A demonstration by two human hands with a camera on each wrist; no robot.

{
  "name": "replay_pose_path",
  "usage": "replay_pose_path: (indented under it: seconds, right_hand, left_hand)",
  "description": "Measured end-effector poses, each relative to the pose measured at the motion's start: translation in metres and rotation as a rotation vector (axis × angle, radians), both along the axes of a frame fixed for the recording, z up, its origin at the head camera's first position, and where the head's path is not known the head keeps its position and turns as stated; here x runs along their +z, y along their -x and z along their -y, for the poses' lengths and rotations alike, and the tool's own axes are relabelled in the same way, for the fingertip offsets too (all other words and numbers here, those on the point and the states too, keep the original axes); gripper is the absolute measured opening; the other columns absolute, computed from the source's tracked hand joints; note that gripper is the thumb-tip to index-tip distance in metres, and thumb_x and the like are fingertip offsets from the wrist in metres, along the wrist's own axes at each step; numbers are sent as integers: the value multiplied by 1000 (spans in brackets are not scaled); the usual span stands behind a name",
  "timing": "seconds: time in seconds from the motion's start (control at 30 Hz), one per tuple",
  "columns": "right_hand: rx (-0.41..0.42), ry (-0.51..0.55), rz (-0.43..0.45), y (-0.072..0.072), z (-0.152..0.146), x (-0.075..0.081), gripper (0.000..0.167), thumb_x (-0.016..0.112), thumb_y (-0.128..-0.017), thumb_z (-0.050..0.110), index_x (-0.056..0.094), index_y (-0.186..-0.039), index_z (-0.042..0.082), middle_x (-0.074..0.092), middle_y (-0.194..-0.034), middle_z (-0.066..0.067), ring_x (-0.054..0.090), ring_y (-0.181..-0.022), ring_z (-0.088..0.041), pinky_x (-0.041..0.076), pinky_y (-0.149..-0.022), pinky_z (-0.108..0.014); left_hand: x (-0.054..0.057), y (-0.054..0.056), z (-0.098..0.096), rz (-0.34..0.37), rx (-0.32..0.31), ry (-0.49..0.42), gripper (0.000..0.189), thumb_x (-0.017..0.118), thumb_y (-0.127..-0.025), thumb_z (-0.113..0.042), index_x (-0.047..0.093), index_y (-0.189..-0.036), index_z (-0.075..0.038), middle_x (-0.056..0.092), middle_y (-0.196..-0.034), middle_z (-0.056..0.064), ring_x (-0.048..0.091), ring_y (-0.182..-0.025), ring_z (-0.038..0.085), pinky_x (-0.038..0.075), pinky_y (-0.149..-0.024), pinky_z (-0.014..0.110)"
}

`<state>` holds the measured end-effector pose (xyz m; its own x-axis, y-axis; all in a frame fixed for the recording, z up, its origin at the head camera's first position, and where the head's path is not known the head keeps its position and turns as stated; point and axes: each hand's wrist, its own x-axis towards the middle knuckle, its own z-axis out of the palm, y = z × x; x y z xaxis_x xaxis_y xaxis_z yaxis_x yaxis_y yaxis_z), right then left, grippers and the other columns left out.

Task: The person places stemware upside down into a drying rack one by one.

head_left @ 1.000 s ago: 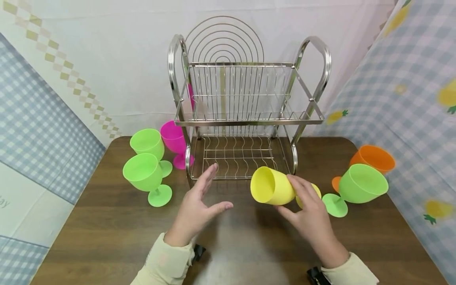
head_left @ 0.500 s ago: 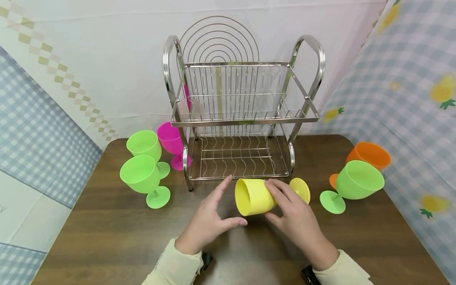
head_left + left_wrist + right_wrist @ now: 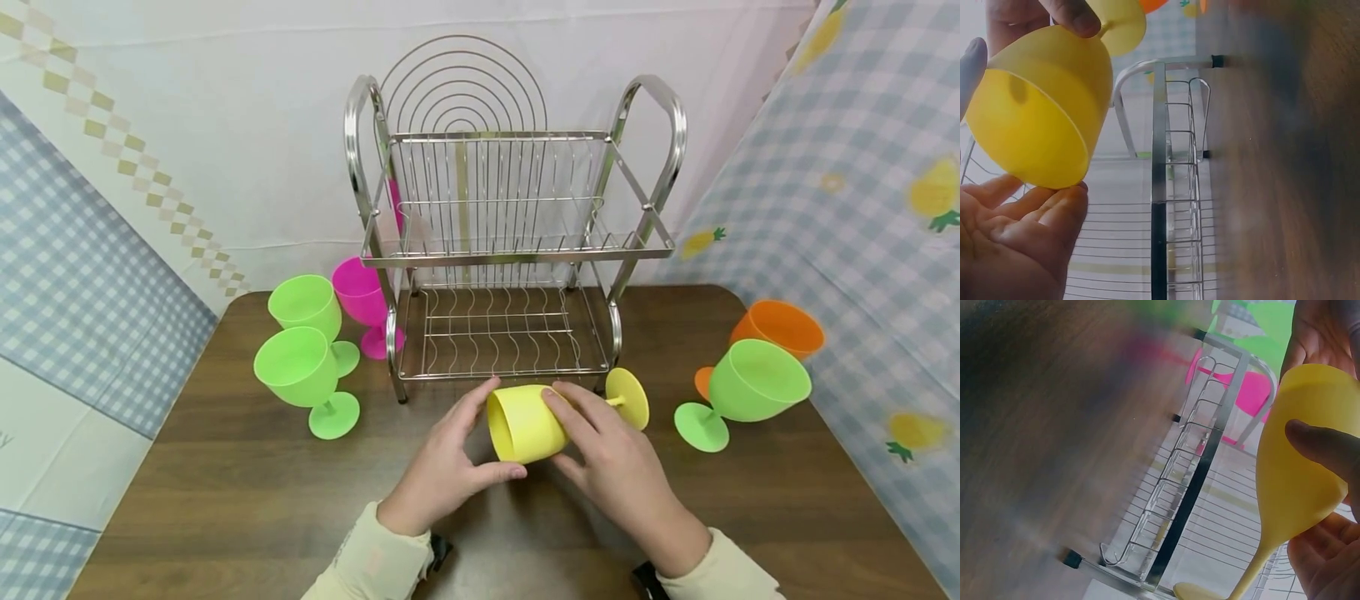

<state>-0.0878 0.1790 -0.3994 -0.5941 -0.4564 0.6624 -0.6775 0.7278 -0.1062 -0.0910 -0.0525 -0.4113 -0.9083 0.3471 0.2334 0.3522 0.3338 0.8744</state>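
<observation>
A yellow goblet (image 3: pixel 528 423) is held on its side above the table, its mouth facing left and its round foot (image 3: pixel 628 399) to the right. My right hand (image 3: pixel 611 462) grips the bowl near the stem, thumb on one side and fingers on the other. At the rim is my left hand (image 3: pixel 450 467), fingers at the far side and thumb at the near side. The left wrist view shows the left fingertips (image 3: pixel 1072 190) against the rim of the bowl (image 3: pixel 1041 119). In the right wrist view the right thumb (image 3: pixel 1319 444) lies across the bowl.
A two-tier metal dish rack (image 3: pixel 517 257) stands behind the hands. Left of it are two green goblets (image 3: pixel 296 367) and a magenta goblet (image 3: pixel 362 292). An orange goblet (image 3: pixel 780 327) and another green goblet (image 3: pixel 757 382) stand at the right. Checked cloth (image 3: pixel 847 250) hangs beyond them.
The yellow goblet has moved left and slightly down in my right hand. My left hand has come rightward from apart to its rim. The other goblets and the rack stay put.
</observation>
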Motion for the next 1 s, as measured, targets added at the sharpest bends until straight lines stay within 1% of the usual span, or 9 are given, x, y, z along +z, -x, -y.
replay_pose_path:
  seconds: [0.23,0.33,0.43,0.53,0.6,0.73,0.83,0.93,1.0]
  right_hand:
    - [-4,-26,50,-2,-1,0,85,97,-61,15,59,-136,5,60,-134,-12,63,-117,-29,60,-83,-44]
    - [13,1,44,-3,-2,0,82,95,-64,15,59,-136,2,59,-136,-13,61,-120,-30,58,-90,-43]
    - [37,67,10,-4,-2,1,65,85,-82,27,60,-134,-2,61,-135,-15,62,-119,-30,55,-96,-37]
    - [50,148,-49,-4,-2,2,55,67,-96,40,63,-129,-3,64,-130,-15,65,-113,-30,50,-103,-27]
    - [56,212,-89,-4,0,2,55,61,-99,45,66,-125,-4,67,-125,-16,67,-108,-30,46,-105,-21]
    - [54,338,-105,-5,0,-1,54,66,-96,45,70,-118,-3,70,-117,-16,69,-102,-31,43,-107,-18]
    - [29,443,-9,-8,0,-4,50,73,-92,42,70,-119,0,71,-117,-14,69,-106,-25,45,-105,-18]
    - [54,629,224,-13,1,-6,41,79,-89,17,68,-123,0,69,-121,-17,66,-114,-18,49,-103,-22]
    - [74,779,364,-16,4,-6,43,79,-84,-2,66,-125,-2,67,-123,-20,64,-118,-15,51,-101,-25]
  left_hand:
    - [-6,3,0,-49,-37,-174,84,90,-76,-21,45,-146,-15,53,-143,2,52,-133,20,43,-110,31]
    - [-7,3,0,-54,-31,-224,81,90,-76,-18,47,-144,-11,54,-142,5,52,-133,22,43,-110,32]
    - [-8,3,1,-39,-3,-261,81,90,-75,-14,46,-144,-10,54,-142,5,52,-133,22,42,-111,35]
    - [-8,5,3,-7,26,-332,82,89,-75,-8,45,-144,-10,53,-143,5,50,-134,23,40,-114,36]
    - [-9,7,3,16,39,-405,82,87,-75,-3,44,-144,-9,52,-144,7,49,-135,24,38,-115,35]
    - [-9,9,5,73,54,-554,82,86,-77,-2,42,-146,-7,50,-145,13,50,-134,26,39,-114,33]
    - [-9,9,5,128,29,-662,85,87,-78,-9,39,-147,-5,48,-145,17,53,-131,27,44,-110,38]
    - [-8,10,4,178,-17,-766,89,88,-78,-15,36,-149,-2,45,-145,20,53,-131,28,48,-107,41]
    - [-8,10,2,203,-44,-818,90,88,-79,-16,34,-149,0,46,-145,19,54,-130,27,49,-105,41]
